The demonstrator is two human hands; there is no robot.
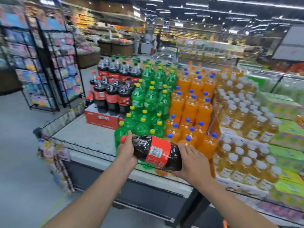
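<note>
Okay, both hands on one cola bottle: our left hand wraps the neck just under the red cap, and our right hand cups the base, fingers curled round it. Bottle lies near level across us, long axis left-right, cap end left and slightly higher, red label with barcode facing up. It hangs in the air over the wire rail of the display platform. Straight beyond the grip stand green soda bottles. Beyond and left, the matching cola stack sits on a red carton, closed, contents hidden. Left hand is nearer that stack; we judge shelving needs the bottle swung cap-up first. Right of the grip: orange soda bottles, then white-capped yellow bottles on green cartons.
</note>
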